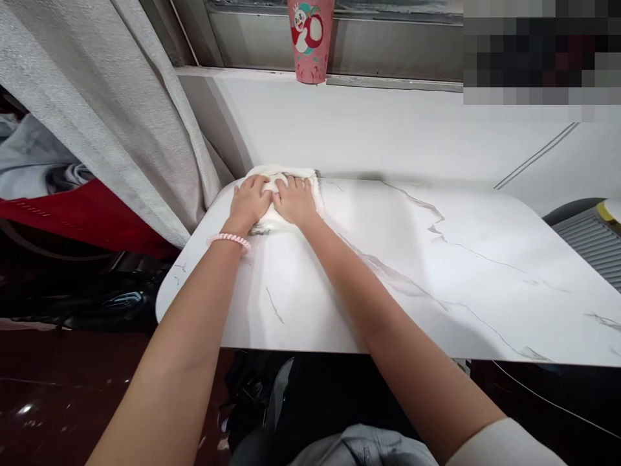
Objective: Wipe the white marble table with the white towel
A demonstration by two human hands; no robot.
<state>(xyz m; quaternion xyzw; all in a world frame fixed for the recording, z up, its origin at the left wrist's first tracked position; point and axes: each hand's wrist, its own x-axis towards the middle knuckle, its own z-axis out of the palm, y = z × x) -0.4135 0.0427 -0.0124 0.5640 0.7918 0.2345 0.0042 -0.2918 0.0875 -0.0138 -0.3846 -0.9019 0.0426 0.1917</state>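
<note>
A white cloth (pixel 281 226) lies on the marble-patterned table (pixel 378 259), near its far left corner. My left hand (pixel 250 202) rests palm down on the cloth's left part with the fingers stretched forward. Beside it, my right hand (pixel 295 200) presses flat on the cloth's right part, fingers spread. The two thumbs meet or nearly touch. A pink coiled band (pixel 229 241) circles my left wrist. The cloth's middle is partly hidden under both hands.
A pink cup (pixel 312 42) stands on the window sill behind the table. The grey curtain (pixel 130 110) hangs close to the table's left end. At left is a red container (pixel 87 217) with clothes. A ribbed grey object (pixel 592 236) stands past the right end.
</note>
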